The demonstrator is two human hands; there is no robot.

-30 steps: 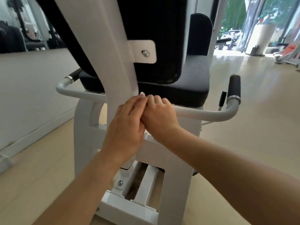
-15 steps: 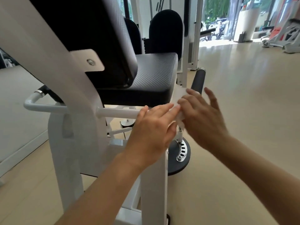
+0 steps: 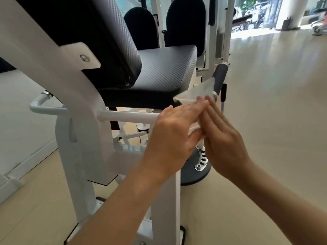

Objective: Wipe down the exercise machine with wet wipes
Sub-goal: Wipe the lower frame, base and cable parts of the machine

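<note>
Two hands meet at the right end of the exercise machine [image 3: 79,103], whose white frame rises from the pale floor [image 3: 274,112] beside a white wall [image 3: 21,121] on the left. A chrome-capped side handle [image 3: 38,103] sticks out of the frame low on that side. Above it slopes the black textured back pad [image 3: 99,41], and next to that lies the black seat pad [image 3: 159,68], with two black roller pads [image 3: 141,27] upright behind it. Under the seat a white horizontal bar [image 3: 127,116] runs rightward and disappears behind the left hand [image 3: 173,135]. That hand's fingers lie nearly straight with the thumb tucked beneath, pinching the wet wipe [image 3: 198,92], whose free corner stands up against the seat's front edge and the grey handle grip [image 3: 219,76]. The right hand [image 3: 223,144] is flat, fingers straight and together, laid against the wipe from the other side. Below both hands sits a dark round disc [image 3: 196,172] with a slotted chrome plate. Bright windows [image 3: 256,13] fill the far right.
</note>
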